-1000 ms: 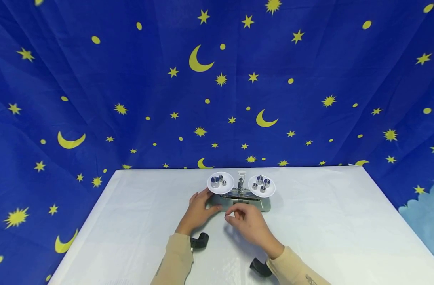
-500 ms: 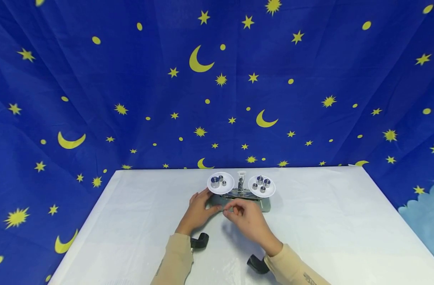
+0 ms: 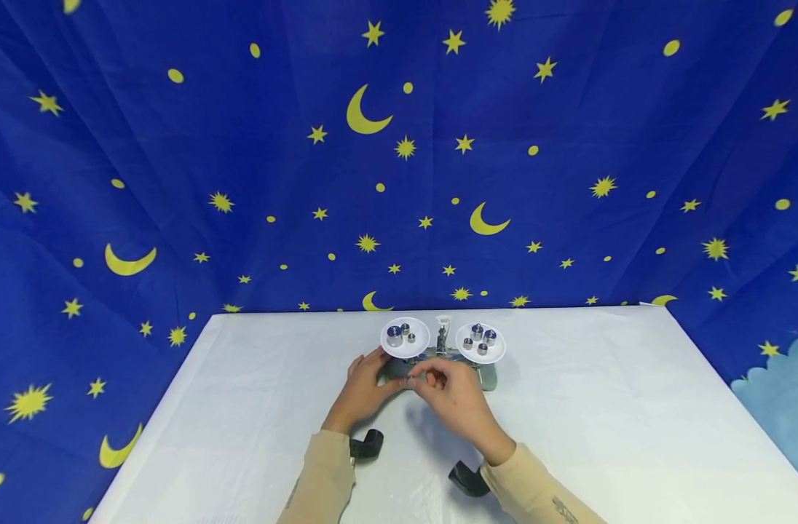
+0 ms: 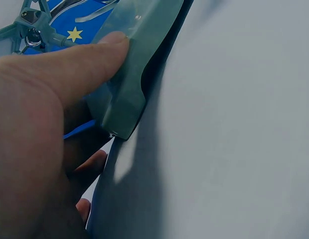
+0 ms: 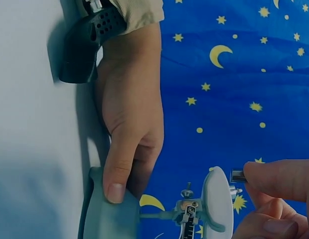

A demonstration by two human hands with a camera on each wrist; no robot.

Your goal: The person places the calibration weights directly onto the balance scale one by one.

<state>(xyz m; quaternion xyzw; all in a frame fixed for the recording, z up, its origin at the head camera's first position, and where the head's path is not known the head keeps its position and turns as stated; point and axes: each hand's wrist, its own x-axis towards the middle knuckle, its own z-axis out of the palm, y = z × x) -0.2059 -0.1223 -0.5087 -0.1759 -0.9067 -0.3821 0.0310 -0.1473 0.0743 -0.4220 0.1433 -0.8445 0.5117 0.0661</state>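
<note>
A balance scale with a grey-green base [image 3: 488, 375] stands on the table before me. Its white left pan [image 3: 418, 348] carries three metal weights, the largest [image 3: 394, 335] at the left. Several more weights sit on the right pan [image 3: 498, 348]. My left hand [image 3: 362, 394] grips the base's left end, thumb [image 4: 107, 55] on the front face and fingers behind. Thumb and index finger of my right hand [image 3: 459, 399] pinch a small metal weight [image 5: 237, 176], held in front of the scale. The right hand covers part of the base in the head view.
White sheeting [image 3: 602, 407] covers the table. A blue curtain [image 3: 274, 160] with yellow moons and stars hangs behind it. Black wrist-worn devices jut out at the left sleeve [image 3: 327, 466] and the right sleeve [image 3: 536, 484].
My right hand has moved slightly up and to the left in the head view, carrying the pinched weight closer to the left thumb. The left hand and the scale stay put.
</note>
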